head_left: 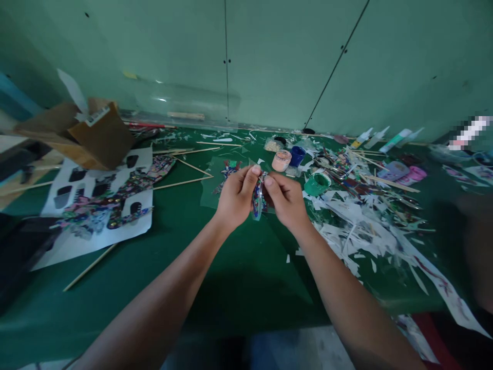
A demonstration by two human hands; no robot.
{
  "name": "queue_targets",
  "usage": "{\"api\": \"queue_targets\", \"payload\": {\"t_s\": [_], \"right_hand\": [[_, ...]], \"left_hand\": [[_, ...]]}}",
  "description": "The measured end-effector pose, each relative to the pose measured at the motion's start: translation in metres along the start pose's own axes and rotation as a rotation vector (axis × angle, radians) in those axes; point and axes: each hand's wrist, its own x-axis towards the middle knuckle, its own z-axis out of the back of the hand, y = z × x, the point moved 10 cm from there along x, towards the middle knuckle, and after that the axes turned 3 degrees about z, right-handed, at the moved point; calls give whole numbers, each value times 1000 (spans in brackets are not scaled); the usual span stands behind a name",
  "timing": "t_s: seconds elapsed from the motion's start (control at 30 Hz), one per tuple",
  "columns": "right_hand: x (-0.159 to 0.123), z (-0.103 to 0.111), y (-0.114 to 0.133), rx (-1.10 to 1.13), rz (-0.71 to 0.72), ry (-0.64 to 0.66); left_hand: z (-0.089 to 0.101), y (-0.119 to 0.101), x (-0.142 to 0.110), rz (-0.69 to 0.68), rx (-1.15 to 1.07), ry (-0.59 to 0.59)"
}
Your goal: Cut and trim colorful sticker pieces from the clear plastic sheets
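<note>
Green bench (246, 288) lay below | left hand (235, 198) and right hand (288, 199) pinched small multicoloured, clear-filmed piece (258, 204) upright near its top | probably for fingertip control of its edges

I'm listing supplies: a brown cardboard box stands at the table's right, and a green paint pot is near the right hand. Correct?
Not quite: the head view shows the cardboard box at the left. The green paint pot is near the right hand.
</note>
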Motion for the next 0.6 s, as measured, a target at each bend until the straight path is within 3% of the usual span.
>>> {"api": "queue_targets", "payload": {"t_s": [0.33,0.6], "right_hand": [[0,-7,-8,157,-29,89],[2,-10,-6,113,10,146]], "left_hand": [[-4,4,1,-13,-30,-7],[0,9,3,-6,-10,-36]]}}
